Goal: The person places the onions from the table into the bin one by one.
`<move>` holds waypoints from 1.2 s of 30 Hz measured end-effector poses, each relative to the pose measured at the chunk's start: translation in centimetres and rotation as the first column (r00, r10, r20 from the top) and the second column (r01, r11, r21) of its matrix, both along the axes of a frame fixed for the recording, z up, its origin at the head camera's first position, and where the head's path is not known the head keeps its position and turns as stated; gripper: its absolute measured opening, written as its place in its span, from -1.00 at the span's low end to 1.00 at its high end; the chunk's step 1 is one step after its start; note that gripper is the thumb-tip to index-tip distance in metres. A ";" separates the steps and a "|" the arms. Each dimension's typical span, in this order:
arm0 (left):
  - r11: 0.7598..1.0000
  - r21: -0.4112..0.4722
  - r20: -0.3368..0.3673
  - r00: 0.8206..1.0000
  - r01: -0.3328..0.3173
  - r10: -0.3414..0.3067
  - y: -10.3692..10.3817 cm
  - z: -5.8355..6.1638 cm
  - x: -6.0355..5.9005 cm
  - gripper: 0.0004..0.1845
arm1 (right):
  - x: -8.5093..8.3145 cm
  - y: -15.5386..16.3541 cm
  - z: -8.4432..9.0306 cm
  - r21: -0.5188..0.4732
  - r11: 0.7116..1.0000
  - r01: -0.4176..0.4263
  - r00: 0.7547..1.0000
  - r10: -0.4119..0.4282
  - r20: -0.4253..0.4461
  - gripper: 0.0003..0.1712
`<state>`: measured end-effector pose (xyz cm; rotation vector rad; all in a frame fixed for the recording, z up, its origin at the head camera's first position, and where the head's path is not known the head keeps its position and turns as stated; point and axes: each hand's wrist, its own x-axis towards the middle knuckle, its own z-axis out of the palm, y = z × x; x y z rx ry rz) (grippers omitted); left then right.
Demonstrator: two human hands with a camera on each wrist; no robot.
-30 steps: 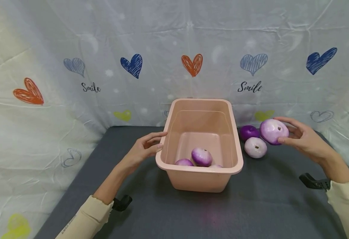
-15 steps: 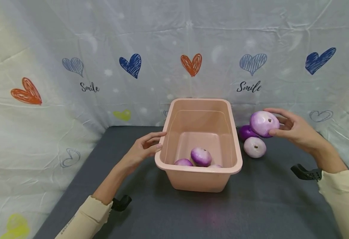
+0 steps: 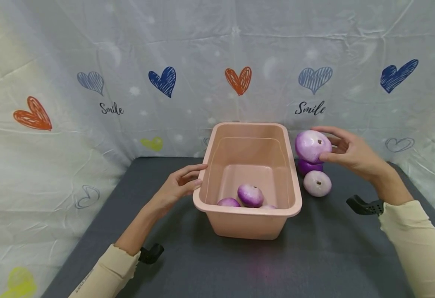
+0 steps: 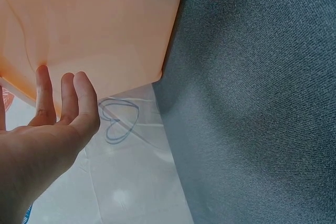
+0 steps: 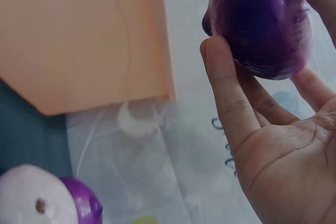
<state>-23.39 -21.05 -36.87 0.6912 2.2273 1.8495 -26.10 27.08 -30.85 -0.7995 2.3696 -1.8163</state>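
The pinkish-orange plastic bin (image 3: 252, 225) holds several purple-and-white onions, among them one onion (image 3: 250, 195) lying on top near the front. At its left rim, my left hand (image 3: 176, 184) rests with loosely extended fingers; in the left wrist view the fingers (image 4: 70, 95) lie along the bin's outer wall. My right hand (image 3: 355, 155) grips a large purple-and-white onion (image 3: 310, 145) between thumb and fingers, raised just right of the bin's far right rim. Below it on the table are a dark purple onion (image 3: 309, 167), partly covered in the head view, and a pale onion (image 3: 317, 183).
A dark grey cloth (image 3: 314, 256) covers the table. Behind it hangs a pale curtain (image 3: 202, 49) printed with hearts and "Smile", close to the bin's back end. Black straps (image 3: 151, 253) sit at both wrists.
My right hand has carried the gripped onion left and upward, toward the bin's right rim, passing over the dark purple onion. The left hand and the bin have stayed put.
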 end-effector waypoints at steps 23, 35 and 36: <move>1.000 0.000 0.008 1.000 -0.005 0.005 0.1 0.3 0.1 -0.46 | -1.7 -3.6 0.5 0.018 0.991 -0.134 0.991 0.135 -0.018 -0.25; 1.000 0.012 0.003 1.000 0.009 -0.009 0.1 0.2 0.0 -0.46 | -0.7 -0.7 -0.5 0.036 0.998 -0.056 0.998 0.057 -0.040 -0.48; 1.000 0.013 0.002 1.000 0.009 -0.009 0.1 0.2 0.0 -0.46 | -0.6 -0.3 -0.7 0.039 0.998 -0.044 0.998 0.045 -0.034 -0.49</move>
